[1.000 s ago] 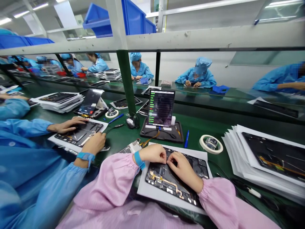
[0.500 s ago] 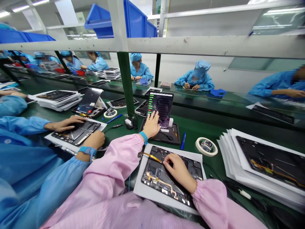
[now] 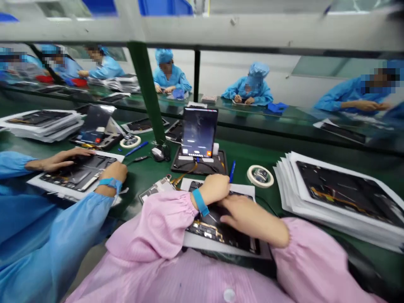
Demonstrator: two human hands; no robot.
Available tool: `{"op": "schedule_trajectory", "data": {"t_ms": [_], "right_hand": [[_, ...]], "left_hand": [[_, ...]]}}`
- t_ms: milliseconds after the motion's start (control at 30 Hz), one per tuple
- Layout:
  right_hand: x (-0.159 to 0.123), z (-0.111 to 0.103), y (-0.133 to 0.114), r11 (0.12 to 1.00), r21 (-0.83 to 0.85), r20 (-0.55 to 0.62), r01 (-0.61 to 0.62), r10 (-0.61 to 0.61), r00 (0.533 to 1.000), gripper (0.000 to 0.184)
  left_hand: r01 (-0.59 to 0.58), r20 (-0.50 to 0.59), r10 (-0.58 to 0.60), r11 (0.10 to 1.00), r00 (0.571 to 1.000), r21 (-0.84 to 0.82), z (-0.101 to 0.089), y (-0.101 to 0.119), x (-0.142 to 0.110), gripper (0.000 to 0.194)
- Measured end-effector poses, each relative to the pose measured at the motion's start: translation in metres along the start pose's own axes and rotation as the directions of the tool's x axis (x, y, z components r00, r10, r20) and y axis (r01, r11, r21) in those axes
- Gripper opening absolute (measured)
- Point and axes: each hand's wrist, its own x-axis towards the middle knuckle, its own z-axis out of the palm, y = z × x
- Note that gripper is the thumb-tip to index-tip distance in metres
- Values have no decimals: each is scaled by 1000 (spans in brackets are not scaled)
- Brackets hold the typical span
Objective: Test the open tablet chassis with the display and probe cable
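An opened tablet body with black inner parts and a copper-coloured flex cable lies on a white sheet in front of me. My left hand, with a blue band at its wrist, is curled over the tablet's middle; whatever its fingers hold is hidden. Against it lies my right hand, low over the tablet, its thumb apart and its other fingertips covered. Behind them a lit tablet screen stands upright in a dark tray. An orange flex cable runs from there towards a metal-shielded board left of my tablet.
To the right rises a stack of sheets and tablet bodies. A tape roll, a blue pen and a mouse lie behind my tablet. At left, a co-worker's hands rest on another tablet. A green post stands beyond.
My left hand has come down from the screen to the tablet beside my right hand. The screen has changed from a text list to a home screen. My view has tilted down.
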Motion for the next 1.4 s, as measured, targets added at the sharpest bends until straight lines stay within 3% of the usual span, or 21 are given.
{"op": "schedule_trajectory", "data": {"t_ms": [33, 100, 167, 200, 333, 433, 500, 600, 700, 767, 1100, 1400], "right_hand": [[-11, -19, 2, 998, -65, -7, -25, 25, 1000, 22], [-34, -51, 12, 980, -155, -146, -125, 103, 984, 19], [-55, -69, 26, 950, -195, -280, -244, 185, 942, 16], [-65, -70, 34, 936, -206, -276, -284, 223, 935, 14], [-92, -36, 62, 901, -270, -60, -339, 335, 940, 9], [-100, -5, 73, 825, -385, -154, -412, 383, 911, 14], [-106, 5, 75, 826, -352, -235, -441, 378, 895, 17], [-115, 7, 73, 900, -64, -310, -431, 392, 866, 22], [-123, 7, 71, 876, 265, -224, -403, 463, 858, 24], [-126, 11, 71, 844, 380, -180, -378, 468, 865, 21], [-127, 15, 70, 946, 205, -217, -249, 292, 931, 11], [-123, 19, 65, 928, 269, -261, -258, 328, 908, 13]], "left_hand": [[-18, -29, 17, 1000, 999, -4, 8, 0, 1, 29], [-76, -86, 76, 997, 993, 3, 22, -3, 4, 26], [-133, -109, 134, 991, 985, 22, 33, -6, 6, 23], [-147, -111, 150, 989, 982, 32, 37, -7, 8, 22], [-149, -106, 156, 986, 982, 77, 47, -7, 12, 23], [-138, -106, 150, 985, 983, 107, 52, -6, 14, 25], [-127, -119, 141, 985, 983, 120, 53, -5, 13, 26], [-140, -148, 149, 988, 978, 70, 53, -3, 12, 28], [-156, -144, 142, 984, 979, -90, 54, -2, 11, 29], [-150, -118, 130, 973, 984, -175, 57, -4, 12, 28], [-140, -107, 121, 969, 987, -204, 65, -9, 14, 28], [-141, -143, 107, 958, 984, -251, 57, -6, 14, 27]]}}
